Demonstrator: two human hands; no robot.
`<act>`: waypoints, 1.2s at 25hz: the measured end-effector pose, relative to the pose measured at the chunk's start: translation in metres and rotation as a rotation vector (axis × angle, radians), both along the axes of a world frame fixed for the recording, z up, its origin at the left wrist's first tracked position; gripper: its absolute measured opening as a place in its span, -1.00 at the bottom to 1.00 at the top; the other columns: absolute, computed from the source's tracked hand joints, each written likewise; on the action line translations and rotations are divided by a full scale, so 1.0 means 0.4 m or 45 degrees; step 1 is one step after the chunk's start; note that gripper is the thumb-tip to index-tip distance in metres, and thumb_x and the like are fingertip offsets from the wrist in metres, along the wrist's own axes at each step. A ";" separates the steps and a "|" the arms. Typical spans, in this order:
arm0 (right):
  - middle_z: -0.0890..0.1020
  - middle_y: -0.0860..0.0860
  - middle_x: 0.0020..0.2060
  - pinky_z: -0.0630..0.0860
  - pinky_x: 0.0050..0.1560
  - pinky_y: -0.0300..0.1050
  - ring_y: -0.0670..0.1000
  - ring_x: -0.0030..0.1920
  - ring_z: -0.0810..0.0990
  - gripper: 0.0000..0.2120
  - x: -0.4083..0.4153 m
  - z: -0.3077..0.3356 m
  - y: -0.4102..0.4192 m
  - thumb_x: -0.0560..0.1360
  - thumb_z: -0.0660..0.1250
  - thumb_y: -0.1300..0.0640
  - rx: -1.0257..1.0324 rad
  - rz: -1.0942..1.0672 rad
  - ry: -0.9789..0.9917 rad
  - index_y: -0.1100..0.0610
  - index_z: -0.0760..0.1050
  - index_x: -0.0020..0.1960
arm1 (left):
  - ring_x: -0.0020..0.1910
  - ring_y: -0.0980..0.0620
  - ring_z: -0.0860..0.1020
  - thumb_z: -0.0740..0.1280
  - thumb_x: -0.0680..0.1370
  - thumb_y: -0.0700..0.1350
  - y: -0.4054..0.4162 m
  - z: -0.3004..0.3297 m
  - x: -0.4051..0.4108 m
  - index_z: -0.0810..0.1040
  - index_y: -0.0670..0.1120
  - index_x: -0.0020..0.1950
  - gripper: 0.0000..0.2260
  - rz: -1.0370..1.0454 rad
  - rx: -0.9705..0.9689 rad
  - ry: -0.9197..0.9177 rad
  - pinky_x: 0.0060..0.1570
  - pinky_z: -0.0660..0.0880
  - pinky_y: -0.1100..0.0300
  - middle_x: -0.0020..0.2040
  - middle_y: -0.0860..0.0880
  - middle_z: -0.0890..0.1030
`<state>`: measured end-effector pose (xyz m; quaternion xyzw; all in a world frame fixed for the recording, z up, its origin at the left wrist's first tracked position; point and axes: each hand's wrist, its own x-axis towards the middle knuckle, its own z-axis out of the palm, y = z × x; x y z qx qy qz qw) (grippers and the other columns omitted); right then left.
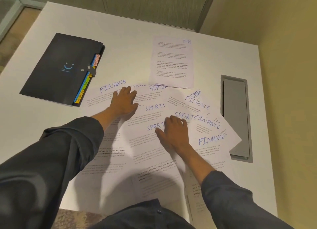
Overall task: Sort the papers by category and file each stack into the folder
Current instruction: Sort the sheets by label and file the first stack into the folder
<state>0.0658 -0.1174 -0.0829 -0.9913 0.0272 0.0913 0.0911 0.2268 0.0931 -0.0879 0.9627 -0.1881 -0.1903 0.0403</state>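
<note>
Several printed sheets lie fanned out and overlapping across the white table (130,45). Each carries a handwritten heading: FINANCE (112,86), ADMIN (157,87), SPORTS (155,107). More FINANCE sheets (211,139) spread to the right. One HR sheet (172,62) lies apart at the back. My left hand (124,101) presses flat on the sheets near the left FINANCE page. My right hand (173,131) rests with spread fingers on the SPORTS sheets. A black expanding folder (60,67) lies closed at the back left, showing coloured tabs marked ADMIN, HR, SPORTS.
A grey recessed cable hatch (237,117) is set into the table at the right, with one FINANCE sheet overlapping its lower edge. Walls stand close behind and to the right. The table's near edge is at my body.
</note>
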 end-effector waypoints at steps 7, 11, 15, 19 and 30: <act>-0.03 0.06 0.60 0.00 0.50 0.24 0.12 0.58 0.00 -0.22 0.199 -0.004 0.051 0.57 0.07 -0.31 0.121 0.141 0.292 0.13 -0.03 0.60 | 0.45 -0.09 0.20 0.34 0.48 0.16 -0.009 0.019 0.034 0.30 -0.16 0.43 -0.36 0.039 -0.003 -0.033 0.36 0.17 -0.11 0.47 -0.11 0.25; -0.09 0.00 0.60 -0.04 0.50 0.26 0.08 0.59 -0.08 -0.23 0.219 -0.025 0.031 0.58 0.05 -0.32 0.015 0.227 0.375 0.07 -0.09 0.61 | 0.40 -0.12 0.27 0.37 0.47 0.19 0.002 0.021 0.051 0.37 -0.15 0.38 -0.38 0.036 -0.040 -0.047 0.33 0.20 -0.11 0.40 -0.12 0.33; -0.06 -0.01 0.60 -0.05 0.51 0.24 0.09 0.59 -0.05 -0.26 0.184 -0.018 0.010 0.59 0.02 -0.32 -0.053 0.254 0.340 0.05 -0.05 0.61 | 0.37 -0.12 0.31 0.39 0.46 0.16 0.007 0.012 0.061 0.42 -0.13 0.34 -0.44 0.082 -0.110 -0.043 0.30 0.21 -0.10 0.37 -0.10 0.36; 0.02 0.02 0.60 -0.02 0.51 0.21 0.10 0.58 0.02 -0.30 0.136 -0.019 -0.010 0.59 0.02 -0.31 -0.046 0.251 0.296 0.07 0.05 0.59 | 0.36 -0.13 0.32 0.39 0.48 0.10 0.003 0.014 0.066 0.42 -0.10 0.36 -0.48 0.104 -0.130 -0.042 0.31 0.21 -0.08 0.38 -0.10 0.35; 0.06 0.05 0.59 -0.06 0.52 0.23 0.09 0.58 0.02 -0.24 0.192 -0.020 0.003 0.57 -0.01 -0.36 -0.009 0.182 0.292 0.12 0.08 0.57 | 0.33 -0.14 0.34 0.32 0.52 0.10 -0.006 0.006 0.051 0.41 -0.12 0.34 -0.53 0.098 -0.121 -0.112 0.25 0.24 -0.11 0.33 -0.12 0.38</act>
